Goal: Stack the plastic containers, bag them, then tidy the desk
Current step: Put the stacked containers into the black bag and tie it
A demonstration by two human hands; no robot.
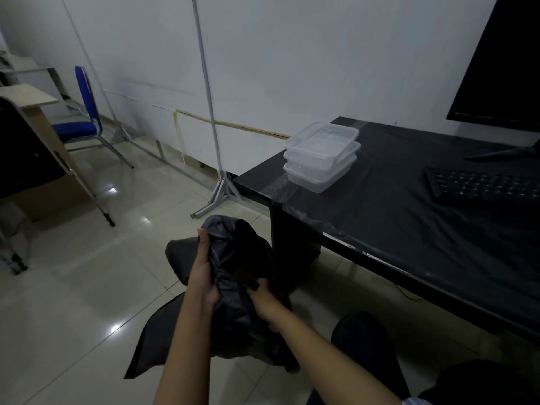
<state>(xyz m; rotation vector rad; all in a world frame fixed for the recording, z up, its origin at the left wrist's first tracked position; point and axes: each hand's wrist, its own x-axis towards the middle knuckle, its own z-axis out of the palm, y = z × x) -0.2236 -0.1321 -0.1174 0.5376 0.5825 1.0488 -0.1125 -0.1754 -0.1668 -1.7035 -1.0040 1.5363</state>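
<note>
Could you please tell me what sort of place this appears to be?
Probably an office or workroom: a dark desk carries a keyboard and a monitor, and a blue chair stands by the white wall.

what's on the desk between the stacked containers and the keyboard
Nothing: in the head view, only bare black desk cover lies between the stacked containers and the keyboard.

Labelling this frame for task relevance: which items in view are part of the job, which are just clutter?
Part of the job:
- stack of plastic containers on the desk corner
- black bag, held low over the floor by left hand and right hand

Just there:
- keyboard
- monitor
- blue chair
- metal stand
</note>
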